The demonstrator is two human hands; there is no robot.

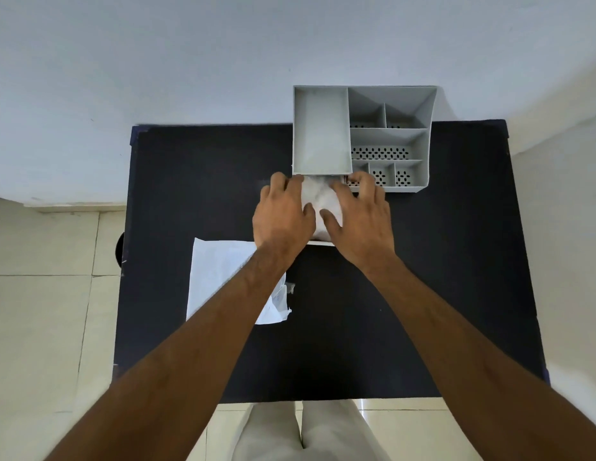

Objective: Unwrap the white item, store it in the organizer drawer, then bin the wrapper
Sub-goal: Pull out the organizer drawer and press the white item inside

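A grey desk organizer point(389, 94) with several compartments stands at the back of the black table point(197, 181). Its drawer point(318, 242) is pulled out toward me below the big left compartment, mostly hidden by my hands. The white item point(318, 197) lies in the drawer. My left hand point(283, 214) and my right hand point(360, 214) both press down on the white item from either side, fingers spread over it. The torn white wrapper point(220, 277) lies flat on the table to the left, partly under my left forearm.
A dark round object point(119, 251) shows on the tiled floor just past the table's left edge. A white wall runs behind the table. My legs stand at the table's near edge.
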